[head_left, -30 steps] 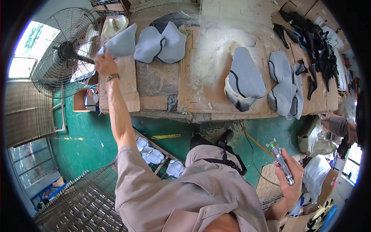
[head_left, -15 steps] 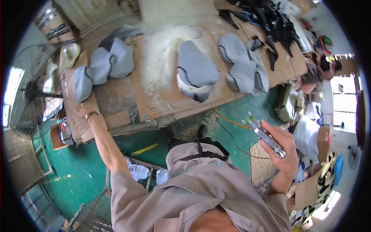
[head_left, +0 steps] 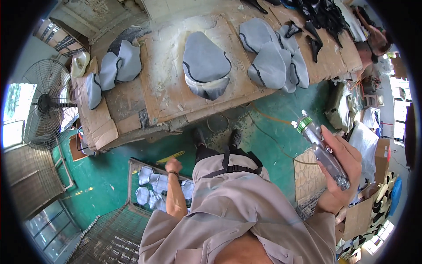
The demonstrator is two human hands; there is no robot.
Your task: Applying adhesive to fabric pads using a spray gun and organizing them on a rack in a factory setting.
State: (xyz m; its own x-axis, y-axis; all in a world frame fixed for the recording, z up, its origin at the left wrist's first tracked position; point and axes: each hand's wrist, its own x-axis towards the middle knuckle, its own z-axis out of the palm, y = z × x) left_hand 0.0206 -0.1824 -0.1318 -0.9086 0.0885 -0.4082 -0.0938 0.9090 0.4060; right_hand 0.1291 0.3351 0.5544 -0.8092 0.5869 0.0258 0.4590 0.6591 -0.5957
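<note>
workbench (head_left: 132,103): long table covered in worn cardboard sheets, running across the top of the view above a green floor (head_left: 101,176).
fan (head_left: 44,105): round caged standing fan at the left end of the bench.
wire crate (head_left: 134,169): low mesh bin on the floor by the person's left side, holding pale grey fabric pieces (head_left: 149,189).
centre cover (head_left: 205,66): large grey padded seat-shaped cover lying alone on a dusty cardboard sheet mid-bench.
right stack (head_left: 272,57): several grey covers overlapping, just right of the centre one.
left group (head_left: 112,70): three grey covers near the bench's fan end.
right hand (head_left: 343,169): raised at the right, fingers wrapped around the grip of a spray gun.
spray gun (head_left: 318,147): metal, green ring at the nozzle, pointing up toward the bench, well apart from the covers.
left hand (head_left: 172,165): loosely curled into a fist above the wire crate, holding nothing visible.
</note>
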